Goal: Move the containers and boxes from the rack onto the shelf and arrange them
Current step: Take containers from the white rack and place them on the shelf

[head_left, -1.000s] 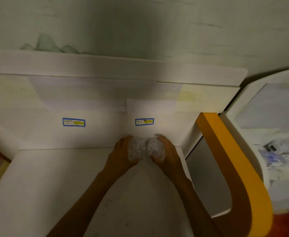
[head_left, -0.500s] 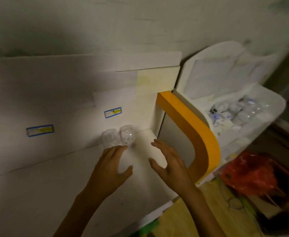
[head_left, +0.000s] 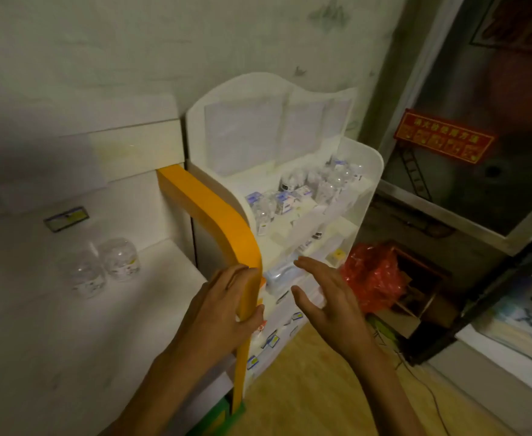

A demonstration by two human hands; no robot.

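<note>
Two clear round containers point(head_left: 102, 265) stand side by side on the white shelf point(head_left: 54, 341) at the left, near its back wall. To the right stands a white tiered rack point(head_left: 365, 184) holding several small clear bottles point(head_left: 318, 184) and small boxes point(head_left: 285, 204). My left hand point(head_left: 223, 306) is open and empty in front of the shelf's orange side edge point(head_left: 214, 215). My right hand point(head_left: 324, 294) is open and empty, spread in front of the rack's lower tiers, close to a pale blue packet point(head_left: 279, 273).
A red plastic bag point(head_left: 371, 278) lies on the floor right of the rack. A dark metal cabinet point(head_left: 478, 152) with a red sign point(head_left: 444, 140) stands further right. A blue-framed label point(head_left: 66, 218) sits on the shelf's back wall.
Both hands let go of the two clear containers, left them on the shelf, and moved right toward the rack. My view has swung right, bringing the rack into full sight.
</note>
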